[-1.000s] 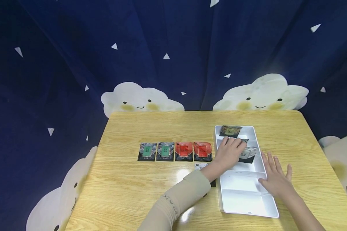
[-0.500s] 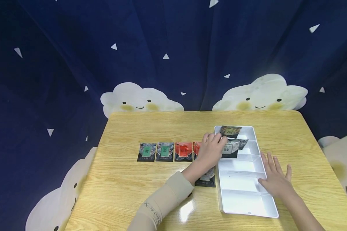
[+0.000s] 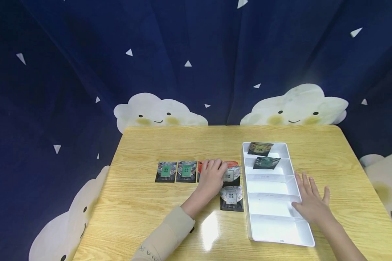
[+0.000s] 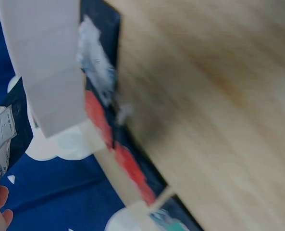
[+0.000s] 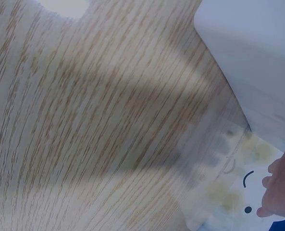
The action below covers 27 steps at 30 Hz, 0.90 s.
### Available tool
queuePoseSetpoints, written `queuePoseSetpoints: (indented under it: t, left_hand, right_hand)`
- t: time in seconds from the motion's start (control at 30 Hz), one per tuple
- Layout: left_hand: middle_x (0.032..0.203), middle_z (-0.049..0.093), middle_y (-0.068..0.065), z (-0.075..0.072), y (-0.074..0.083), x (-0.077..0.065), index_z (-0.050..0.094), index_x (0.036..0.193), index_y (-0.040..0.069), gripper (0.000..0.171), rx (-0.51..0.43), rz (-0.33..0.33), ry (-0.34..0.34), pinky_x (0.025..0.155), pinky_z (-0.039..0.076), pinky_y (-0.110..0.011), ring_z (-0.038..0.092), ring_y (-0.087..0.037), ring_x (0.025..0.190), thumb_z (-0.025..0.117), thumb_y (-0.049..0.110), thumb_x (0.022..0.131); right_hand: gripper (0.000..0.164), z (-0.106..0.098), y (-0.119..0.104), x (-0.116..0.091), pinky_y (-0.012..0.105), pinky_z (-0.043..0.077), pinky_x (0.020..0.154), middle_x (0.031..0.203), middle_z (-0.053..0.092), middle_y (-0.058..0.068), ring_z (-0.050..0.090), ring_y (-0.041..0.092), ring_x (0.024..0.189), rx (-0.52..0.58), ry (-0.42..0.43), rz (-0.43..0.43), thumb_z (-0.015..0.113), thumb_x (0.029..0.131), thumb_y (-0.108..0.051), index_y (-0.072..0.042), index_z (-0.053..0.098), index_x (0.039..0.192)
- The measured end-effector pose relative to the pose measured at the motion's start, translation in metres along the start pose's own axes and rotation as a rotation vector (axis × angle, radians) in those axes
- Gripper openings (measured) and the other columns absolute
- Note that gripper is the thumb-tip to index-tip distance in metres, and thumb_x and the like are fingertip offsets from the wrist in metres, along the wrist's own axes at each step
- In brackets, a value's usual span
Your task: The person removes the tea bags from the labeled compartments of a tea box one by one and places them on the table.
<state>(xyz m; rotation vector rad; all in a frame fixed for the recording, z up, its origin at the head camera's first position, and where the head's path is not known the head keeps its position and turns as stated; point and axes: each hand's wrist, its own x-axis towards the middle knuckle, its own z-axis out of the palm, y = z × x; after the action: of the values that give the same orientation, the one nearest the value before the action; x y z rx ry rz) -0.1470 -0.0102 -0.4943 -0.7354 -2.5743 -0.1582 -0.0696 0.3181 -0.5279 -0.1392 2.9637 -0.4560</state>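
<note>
My left hand (image 3: 212, 177) pinches a black sachet with a white label (image 3: 232, 175) above the red sachets (image 3: 233, 163), partly hiding them. In the left wrist view the held sachet (image 4: 7, 130) hangs from the fingertips. Another white-label sachet (image 3: 231, 198) lies flat on the table just below. With fingers spread, my right hand (image 3: 313, 203) rests against the right side of a white divided tray (image 3: 274, 228). Inside the tray, a yellow-label sachet (image 3: 260, 148) leans in the far compartment and a dark green one (image 3: 266, 163) in the compartment nearer me.
Two green-label sachets (image 3: 175, 171) lie in line to the left of the red ones. The wooden table (image 3: 143, 217) ends at a dark blue curtain (image 3: 215, 54) with cloud shapes.
My left hand has lifted the white-label sachet out of the tray and carried it left over the red sachets. The dark green sachet in the tray is now uncovered. My right hand stays put.
</note>
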Motion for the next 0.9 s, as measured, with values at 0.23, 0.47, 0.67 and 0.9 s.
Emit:
queuePoseSetpoints:
  t: [0.23, 0.47, 0.67, 0.9]
  left_hand:
    - [0.086, 0.041, 0.001, 0.008, -0.021, -0.025, 0.050, 0.091, 0.016, 0.011, -0.028, -0.046, -0.033, 0.089, 0.036, -0.039, 0.042, -0.018, 0.085, 0.054, 0.011, 0.083]
    - [0.088, 0.044, 0.000, 0.013, -0.031, -0.044, 0.050, 0.094, 0.016, 0.009, -0.072, -0.093, -0.137, 0.093, 0.036, -0.042, 0.043, -0.020, 0.087, 0.050, 0.011, 0.086]
    - [0.086, 0.045, 0.000, 0.024, -0.039, -0.062, 0.049, 0.090, 0.015, 0.005, -0.093, -0.105, -0.152, 0.091, 0.035, -0.041, 0.043, -0.020, 0.083, 0.047, 0.012, 0.088]
    - [0.088, 0.046, 0.000, 0.036, -0.046, -0.077, 0.052, 0.095, 0.016, 0.014, -0.086, -0.118, -0.204, 0.089, 0.035, -0.039, 0.044, -0.020, 0.086, 0.047, 0.007, 0.085]
  right_hand:
    - [0.095, 0.000, -0.001, 0.000, 0.059, -0.027, 0.092, 0.149, -0.016, 0.018, -0.012, 0.042, 0.134, 0.005, -0.007, 0.001, 0.056, 0.081, -0.024, -0.015, -0.014, 0.145]
    - [0.096, 0.001, 0.001, 0.000, 0.059, -0.027, 0.092, 0.149, -0.016, 0.017, -0.011, 0.043, 0.134, 0.004, 0.003, -0.003, 0.056, 0.080, -0.023, -0.015, -0.015, 0.145]
    - [0.095, 0.001, -0.001, -0.001, 0.057, -0.028, 0.092, 0.149, -0.012, 0.020, -0.010, 0.043, 0.134, 0.007, -0.014, 0.005, 0.056, 0.080, -0.024, -0.015, -0.014, 0.145]
    - [0.095, -0.002, -0.002, -0.002, 0.057, -0.029, 0.092, 0.149, -0.014, 0.019, -0.012, 0.042, 0.134, -0.003, -0.021, 0.010, 0.055, 0.081, -0.025, -0.014, -0.015, 0.144]
